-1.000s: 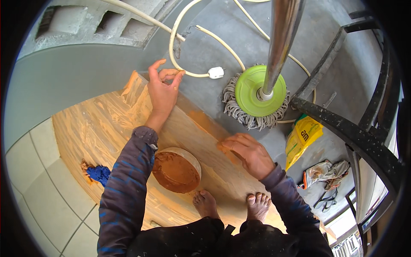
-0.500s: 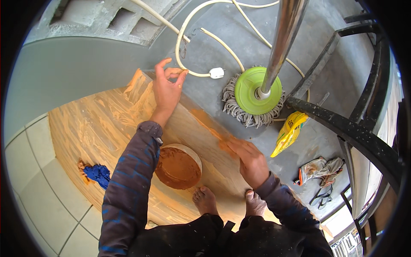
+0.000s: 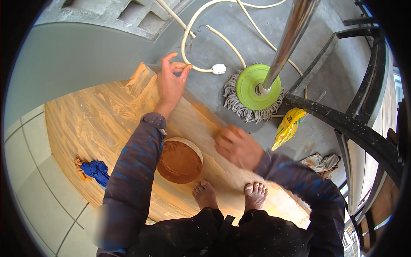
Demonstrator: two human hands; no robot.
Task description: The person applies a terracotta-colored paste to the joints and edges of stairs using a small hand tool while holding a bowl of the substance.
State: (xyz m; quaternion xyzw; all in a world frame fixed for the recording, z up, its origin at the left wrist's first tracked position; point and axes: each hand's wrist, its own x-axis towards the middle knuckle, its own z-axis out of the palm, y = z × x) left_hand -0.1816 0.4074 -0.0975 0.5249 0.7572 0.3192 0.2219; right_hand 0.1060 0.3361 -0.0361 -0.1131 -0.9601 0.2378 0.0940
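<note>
My left hand (image 3: pixel 172 81) reaches to the far end of a wooden board, with thumb and fingers pinched on a cream power cable (image 3: pixel 185 49) near its white plug (image 3: pixel 218 69). Over the middle of the board, near its right edge, my right hand (image 3: pixel 239 147) is blurred by motion, fingers bent down; I cannot make out anything in it. Orange-brown paste streaks the wooden board (image 3: pixel 94 111) under my bare feet. Between my forearms sits a round pale tub (image 3: pixel 198 150) holding thick orange-brown paste (image 3: pixel 180 162).
A mop with a green disc (image 3: pixel 252 94) and metal pole stands on the grey floor beyond the board. Near it lie a yellow packet (image 3: pixel 289 128) and a dirty cloth (image 3: pixel 323 162). A black metal frame (image 3: pixel 342 118) is at right, a blue rag (image 3: pixel 96 171) at left.
My right hand has moved left from the board's right edge, inward over the board. My left hand remains at the cable, and the whole view has shifted slightly.
</note>
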